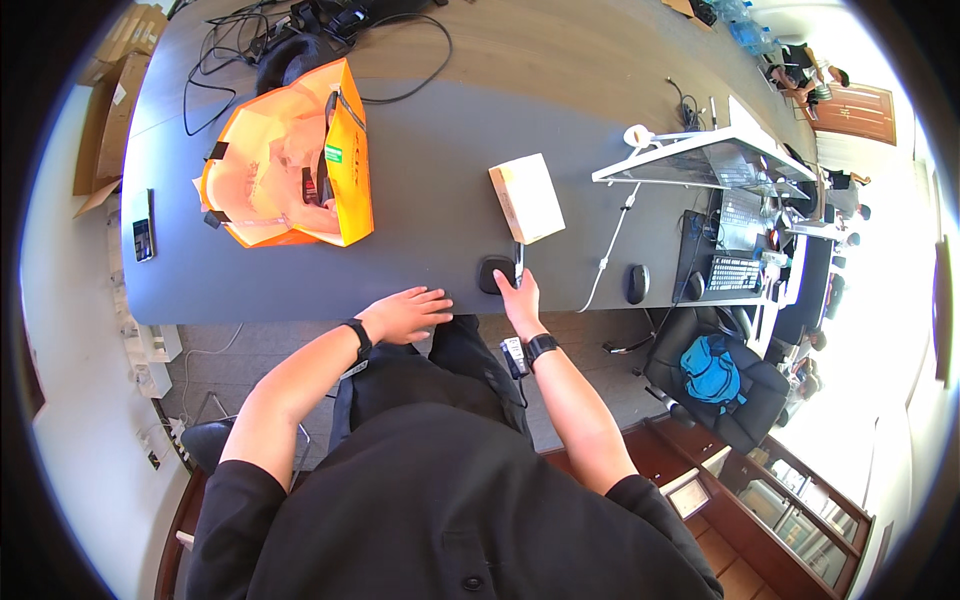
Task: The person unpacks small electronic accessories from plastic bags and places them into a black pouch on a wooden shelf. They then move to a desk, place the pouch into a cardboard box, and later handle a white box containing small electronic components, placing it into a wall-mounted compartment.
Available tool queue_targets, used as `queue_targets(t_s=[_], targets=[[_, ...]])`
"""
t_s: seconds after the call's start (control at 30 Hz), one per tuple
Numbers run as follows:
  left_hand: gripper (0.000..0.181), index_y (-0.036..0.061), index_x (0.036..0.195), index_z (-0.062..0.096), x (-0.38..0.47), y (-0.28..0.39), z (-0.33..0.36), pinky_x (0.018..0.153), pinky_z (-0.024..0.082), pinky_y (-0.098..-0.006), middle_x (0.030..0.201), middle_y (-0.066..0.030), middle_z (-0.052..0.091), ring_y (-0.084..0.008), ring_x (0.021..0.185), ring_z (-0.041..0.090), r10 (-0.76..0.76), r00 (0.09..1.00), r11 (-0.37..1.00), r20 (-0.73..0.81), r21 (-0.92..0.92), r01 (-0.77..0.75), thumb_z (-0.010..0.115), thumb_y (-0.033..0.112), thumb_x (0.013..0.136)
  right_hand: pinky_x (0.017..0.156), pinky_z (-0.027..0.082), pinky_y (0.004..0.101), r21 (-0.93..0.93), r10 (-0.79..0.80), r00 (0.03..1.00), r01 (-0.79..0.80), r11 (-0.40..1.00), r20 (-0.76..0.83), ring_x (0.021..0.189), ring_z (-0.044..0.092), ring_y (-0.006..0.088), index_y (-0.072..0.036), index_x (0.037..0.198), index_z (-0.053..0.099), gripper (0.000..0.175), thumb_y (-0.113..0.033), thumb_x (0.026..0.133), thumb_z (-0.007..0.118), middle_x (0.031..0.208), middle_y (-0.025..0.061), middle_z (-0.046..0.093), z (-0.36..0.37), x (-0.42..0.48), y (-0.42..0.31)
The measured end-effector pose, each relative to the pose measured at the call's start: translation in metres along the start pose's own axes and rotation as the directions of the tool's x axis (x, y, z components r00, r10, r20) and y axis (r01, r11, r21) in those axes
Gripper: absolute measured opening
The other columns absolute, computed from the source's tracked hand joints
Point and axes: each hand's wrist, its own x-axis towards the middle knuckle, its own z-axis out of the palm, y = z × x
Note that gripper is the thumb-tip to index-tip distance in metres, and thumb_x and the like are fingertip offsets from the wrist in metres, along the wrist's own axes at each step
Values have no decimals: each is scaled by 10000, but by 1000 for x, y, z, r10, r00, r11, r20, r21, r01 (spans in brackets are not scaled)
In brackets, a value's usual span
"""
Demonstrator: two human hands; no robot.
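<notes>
Palm down at the desk's front edge, my left hand [406, 316] holds nothing, its fingers a little apart. My right hand [520, 300] is to its right, with the near end of a thin, dark and light pen-like object [519, 256] between thumb and fingers. That object points away from me toward a small white box [528, 199]. Beside my right thumb lies a flat black rounded-square device [491, 274]. An orange bag [349, 176] stands open beyond my left hand, with pinkish wrapping and a dark item partly visible inside.
A phone [143, 225] lies near the left end of the grey desk [420, 255]. Black cables [217, 56] tangle at the back left. To the right are a monitor [697, 161], a white cable [616, 232], a mouse [637, 284] and a keyboard [735, 273]. A blue backpack [710, 370] sits on an office chair.
</notes>
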Motion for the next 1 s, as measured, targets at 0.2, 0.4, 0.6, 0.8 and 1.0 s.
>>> queue_targets(t_s=[0.2, 0.4, 0.6, 0.8, 1.0], targets=[[630, 92, 1512, 406, -3, 16, -2, 1223, 233, -495, 1608, -112, 335, -296, 1517, 257, -424, 860, 876, -285, 112, 469, 593, 301, 948, 878, 518, 465, -271, 4, 997, 16, 962, 71, 1023, 635, 401, 25, 1156, 592, 552, -429, 879, 739, 1128, 197, 612, 4, -6, -25], [497, 80, 1424, 512, 9, 19, -11, 1210, 286, -453, 1538, -131, 434, -278, 1484, 330, -23, 999, 999, 29, -47, 25, 567, 249, 960, 874, 522, 474, -210, -37, 998, 47, 977, 53, 1045, 643, 405, -1, 1189, 576, 472, -371, 923, 697, 1151, 204, 627, -1, -8, -17], [585, 79, 1486, 445, 25, 16, -14, 1218, 252, -475, 1582, -144, 367, -303, 1506, 271, -465, 816, 866, -342, 14, 500, 566, 268, 946, 864, 520, 442, 36, 54, 995, -57, 998, 84, 976, 670, 391, 6, 1119, 603, 300, -240, 951, 636, 1023, 206, 695, -9, -6, 17], [620, 132, 1481, 482, -2, 34, -1, 1237, 194, -502, 1616, -37, 345, -270, 1541, 192, -71, 981, 991, 183, 129, 47, 601, 319, 903, 827, 522, 398, 115, 112, 979, -133, 985, 170, 896, 687, 311, 5, 1102, 606, 261, -165, 903, 621, 931, 178, 698, -11, -6, 39], [429, 53, 1303, 555, 19, 50, -22, 1011, 466, -434, 1269, -136, 605, -315, 1244, 556, -371, 922, 928, -113, -90, 362, 613, 157, 891, 763, 505, 323, 294, 71, 986, -114, 949, 152, 804, 626, 165, 10, 1123, 609, 279, -138, 890, 644, 863, 79, 657, -1, -4, 52]])
